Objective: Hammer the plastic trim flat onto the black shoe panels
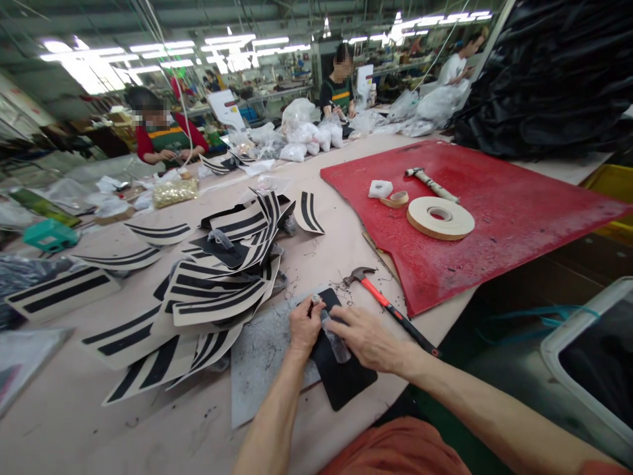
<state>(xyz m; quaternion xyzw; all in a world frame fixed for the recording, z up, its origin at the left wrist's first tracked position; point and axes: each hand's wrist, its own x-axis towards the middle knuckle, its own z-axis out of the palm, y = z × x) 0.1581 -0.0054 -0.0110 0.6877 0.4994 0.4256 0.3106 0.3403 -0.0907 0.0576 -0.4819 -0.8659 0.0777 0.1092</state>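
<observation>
Apparently pinches a pale bit with the left hand, just beyond a plastic-wrapped piece slanting nearward under a right hand of unclear grip.

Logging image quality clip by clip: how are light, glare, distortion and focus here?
Head view, top: ceiling lights blown out; head view, right: black pile dark with little detail, red sheet showing soft sheen; head view, edges: wide-angle stretch; head view, lower centre: hands readable, fine detail soft.
</observation>
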